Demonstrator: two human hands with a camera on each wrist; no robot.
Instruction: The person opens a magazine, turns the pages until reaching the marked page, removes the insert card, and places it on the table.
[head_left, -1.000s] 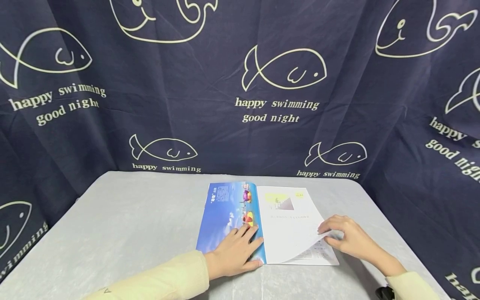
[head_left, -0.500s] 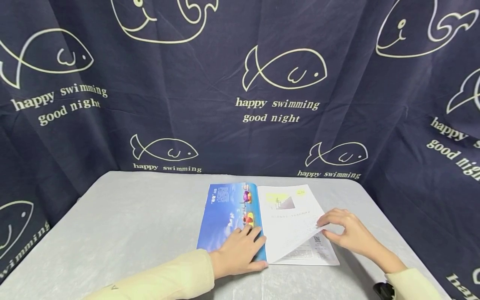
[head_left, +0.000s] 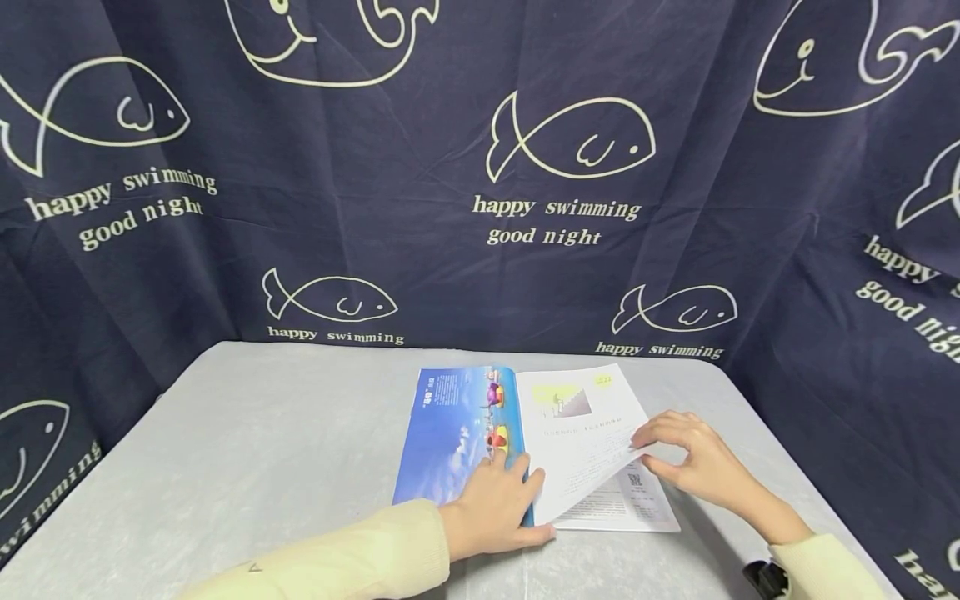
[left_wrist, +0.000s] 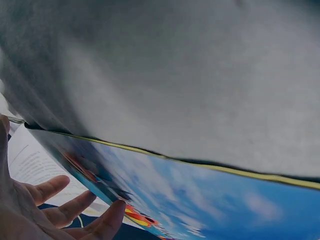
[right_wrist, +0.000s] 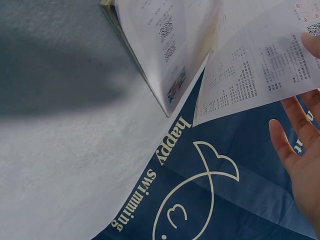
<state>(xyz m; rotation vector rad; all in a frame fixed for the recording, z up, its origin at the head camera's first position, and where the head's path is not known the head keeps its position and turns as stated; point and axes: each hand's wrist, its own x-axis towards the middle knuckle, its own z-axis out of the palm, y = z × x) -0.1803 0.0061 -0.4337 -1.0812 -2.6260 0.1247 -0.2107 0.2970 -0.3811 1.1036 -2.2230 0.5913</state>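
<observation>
An open book with a glossy blue inside cover [head_left: 435,454] lies on the table, its white pages to the right. My left hand [head_left: 491,508] rests across the fold, fingers spread over the cover and thumb by the lower page edge. In the left wrist view, the left fingers [left_wrist: 70,210] reach over the fold beside the blue cover. Between thumb and fingers, my right hand [head_left: 697,462] pinches the outer edge of a lifted page [head_left: 573,458]. The right wrist view shows that page [right_wrist: 260,60] raised apart from the printed pages [right_wrist: 160,45] beneath.
A light grey cloth covers the table [head_left: 270,467]. Behind and at both sides hangs a dark blue curtain [head_left: 450,208] with fish drawings and lettering. A black object [head_left: 767,577] sits at the right wrist.
The right hand has drawn the page edge slightly up and leftward, exposing more of the page beneath. My left hand has slid a little to the right along the fold.
</observation>
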